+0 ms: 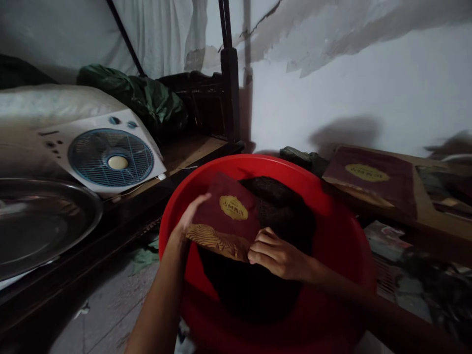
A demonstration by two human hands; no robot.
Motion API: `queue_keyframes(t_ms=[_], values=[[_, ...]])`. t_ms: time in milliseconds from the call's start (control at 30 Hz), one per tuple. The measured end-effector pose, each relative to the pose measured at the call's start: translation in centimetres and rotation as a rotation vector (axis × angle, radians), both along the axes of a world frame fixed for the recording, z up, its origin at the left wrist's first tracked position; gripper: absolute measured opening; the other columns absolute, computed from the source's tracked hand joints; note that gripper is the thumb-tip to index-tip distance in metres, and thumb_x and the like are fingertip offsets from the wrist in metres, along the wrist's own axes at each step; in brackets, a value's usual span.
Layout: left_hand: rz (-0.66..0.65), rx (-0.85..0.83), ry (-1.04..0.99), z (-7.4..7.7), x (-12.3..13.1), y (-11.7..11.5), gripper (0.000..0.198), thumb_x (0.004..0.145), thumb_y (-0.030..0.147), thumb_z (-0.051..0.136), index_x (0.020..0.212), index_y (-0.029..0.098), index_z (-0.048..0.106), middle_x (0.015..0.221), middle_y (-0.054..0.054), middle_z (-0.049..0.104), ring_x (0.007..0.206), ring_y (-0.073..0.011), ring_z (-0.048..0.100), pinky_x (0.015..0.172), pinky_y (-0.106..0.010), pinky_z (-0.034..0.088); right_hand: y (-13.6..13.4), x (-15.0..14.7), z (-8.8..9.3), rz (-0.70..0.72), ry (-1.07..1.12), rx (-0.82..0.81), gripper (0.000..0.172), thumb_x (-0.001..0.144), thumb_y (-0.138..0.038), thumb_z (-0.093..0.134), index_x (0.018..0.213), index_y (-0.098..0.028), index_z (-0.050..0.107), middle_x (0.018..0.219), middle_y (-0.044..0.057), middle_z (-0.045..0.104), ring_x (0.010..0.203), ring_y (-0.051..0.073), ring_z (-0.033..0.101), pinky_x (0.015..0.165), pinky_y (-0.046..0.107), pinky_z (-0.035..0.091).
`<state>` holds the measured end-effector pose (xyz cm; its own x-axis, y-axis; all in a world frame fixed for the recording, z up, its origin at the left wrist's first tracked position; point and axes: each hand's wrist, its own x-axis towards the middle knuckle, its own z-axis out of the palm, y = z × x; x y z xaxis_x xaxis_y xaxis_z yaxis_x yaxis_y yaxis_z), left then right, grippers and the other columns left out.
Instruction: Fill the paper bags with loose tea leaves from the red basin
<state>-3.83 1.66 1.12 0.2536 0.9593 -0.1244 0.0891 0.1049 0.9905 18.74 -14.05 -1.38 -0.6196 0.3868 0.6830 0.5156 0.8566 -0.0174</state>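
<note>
A maroon packaging bag (pixel 206 211) with a gold oval label and a tan wavy-patterned end is held tilted over a large red basin (pixel 342 250). My left hand (pixel 190 214) grips its left edge, thumb along the front and the other fingers hidden behind. At the lower right corner, my right hand (pixel 275 253) pinches the bag with curled fingers. Below and behind the bag, a dark mass (pixel 285 201) lies in the basin; it looks loose and crumbly, but I cannot tell its kind.
A similar maroon bag (pixel 372 189) lies on a wooden board (pixel 438 226) at the right. On the left are a white box fan (pixel 110 152) with a blue grille and a round metal tray (pixel 47 228). A dark wooden bed post (pixel 230 93) stands behind the basin.
</note>
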Motion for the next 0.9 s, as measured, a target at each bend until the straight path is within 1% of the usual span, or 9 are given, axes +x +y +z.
queue_keyframes(t_ms=[67,133,200,267,367,433,567,800,900], values=[[-0.043,-0.175,-0.033,0.3,0.1,-0.3,0.032,0.072,0.031,0.072,0.100,0.016,0.068,0.080,-0.005,0.074,0.064,-0.0213,0.070,0.062,-0.033,0.057,0.1,0.2,-0.1,0.005,0.082,-0.127,0.014,0.098,-0.015,0.052,0.088,-0.018,0.063,0.078,0.000,0.066,0.075,0.013,0.054,0.082,0.031,0.044],[-0.052,-0.192,-0.125,0.5,0.5,-0.8,0.047,0.065,0.024,0.077,0.110,0.018,0.063,0.087,-0.005,0.075,0.067,-0.0198,0.071,0.065,-0.032,0.058,0.9,0.9,-0.2,-0.115,0.254,-0.291,0.012,0.096,-0.025,0.057,0.088,-0.021,0.064,0.085,0.002,0.066,0.082,0.014,0.058,0.084,0.032,0.047],[-0.042,-0.066,-0.254,0.6,0.9,-1.3,0.055,0.064,0.026,0.080,0.114,0.020,0.060,0.095,-0.005,0.074,0.075,-0.0188,0.072,0.072,-0.031,0.058,2.5,2.3,-0.2,-0.349,0.471,-0.396,0.016,0.093,-0.037,0.061,0.098,-0.023,0.066,0.101,0.006,0.066,0.097,0.019,0.061,0.087,0.035,0.049],[-0.030,0.075,-0.304,0.4,1.3,-1.6,0.049,0.067,0.033,0.080,0.110,0.020,0.060,0.098,-0.004,0.073,0.083,-0.0180,0.071,0.077,-0.030,0.058,4.6,4.1,-0.4,-0.520,0.709,-0.497,0.034,0.090,-0.046,0.062,0.117,-0.027,0.062,0.114,0.009,0.063,0.105,0.022,0.061,0.085,0.038,0.052],[0.025,0.263,-0.182,-0.2,1.8,-1.4,0.039,0.076,0.052,0.072,0.095,0.019,0.064,0.093,-0.004,0.071,0.086,-0.0175,0.068,0.079,-0.030,0.056,7.0,6.4,-1.2,-0.535,1.064,-0.695,0.050,0.085,-0.055,0.063,0.127,-0.029,0.054,0.114,0.007,0.063,0.098,0.020,0.064,0.077,0.034,0.055],[0.070,0.373,-0.059,-0.8,2.1,-1.1,0.046,0.079,0.063,0.064,0.089,0.018,0.065,0.093,-0.004,0.070,0.088,-0.0183,0.065,0.081,-0.030,0.054,7.4,7.1,-1.8,-0.502,1.215,-0.728,0.040,0.084,-0.056,0.064,0.110,-0.025,0.060,0.101,0.003,0.063,0.085,0.017,0.063,0.076,0.031,0.054],[0.204,0.592,0.098,-1.3,2.6,-1.2,0.044,0.084,0.063,0.058,0.087,0.019,0.063,0.084,-0.002,0.066,0.081,-0.0160,0.060,0.076,-0.027,0.050,6.5,7.3,-2.1,-0.523,1.166,-0.678,0.040,0.084,-0.055,0.065,0.071,-0.020,0.051,0.067,-0.004,0.046,0.062,0.010,0.045,0.063,0.023,0.045],[0.549,0.760,0.156,-0.3,2.2,-2.7,0.030,0.095,0.045,0.050,0.081,0.020,0.056,0.072,0.000,0.057,0.069,-0.0136,0.049,0.064,-0.022,0.043,5.7,6.6,-1.0,-0.482,0.857,-0.810,0.048,0.084,-0.060,0.062,0.059,-0.020,0.052,0.052,-0.004,0.047,0.051,0.011,0.042,0.052,0.024,0.034],[0.555,0.750,0.102,-0.4,2.4,-3.0,0.032,0.094,0.044,0.049,0.073,0.020,0.050,0.066,0.002,0.048,0.063,-0.0124,0.042,0.058,-0.022,0.039,5.5,6.1,-1.3,-0.391,0.897,-0.879,0.047,0.084,-0.057,0.064,0.057,-0.020,0.053,0.049,-0.002,0.053,0.048,0.011,0.047,0.052,0.025,0.037]])
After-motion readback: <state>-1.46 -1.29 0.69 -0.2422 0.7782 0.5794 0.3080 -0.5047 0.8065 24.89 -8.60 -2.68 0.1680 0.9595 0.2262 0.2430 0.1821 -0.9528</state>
